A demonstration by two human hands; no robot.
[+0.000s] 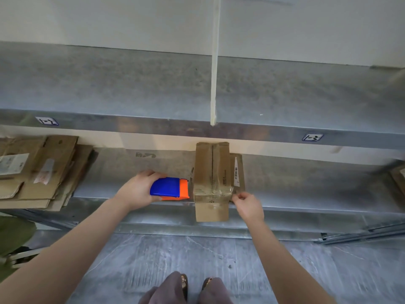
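a long brown cardboard box (pixel 211 172) lies on the lower galvanised metal shelf (pixel 306 189), its near end hanging over the shelf's front edge and its far end reaching back toward the wall. a band of clear tape (pixel 210 190) runs across its top near the front, and a white barcode label (pixel 236 172) sits on its right side. the left hand (pixel 140 189) holds a blue and orange plastic tape dispenser (pixel 169 188) on the shelf just left of the box, fingers curled over the blue body and thumb underneath; the orange end points at the box's left side, and whether it touches cannot be told. the right hand (pixel 249 206) is at the box's right front corner, thumb and forefinger pressed together on the end of the tape there, the other fingers loosely curled behind them. farther left on the same shelf lies a stack of flattened cardboard sheets (pixel 37 172), well apart from the box. above is an upper metal shelf (pixel 131 84), with a white upright post (pixel 214 62) rising from its front edge and two small labels (pixel 46 121) on that edge. below, the person's sandalled feet (pixel 184 281) stand on a grey floor (pixel 153 260).
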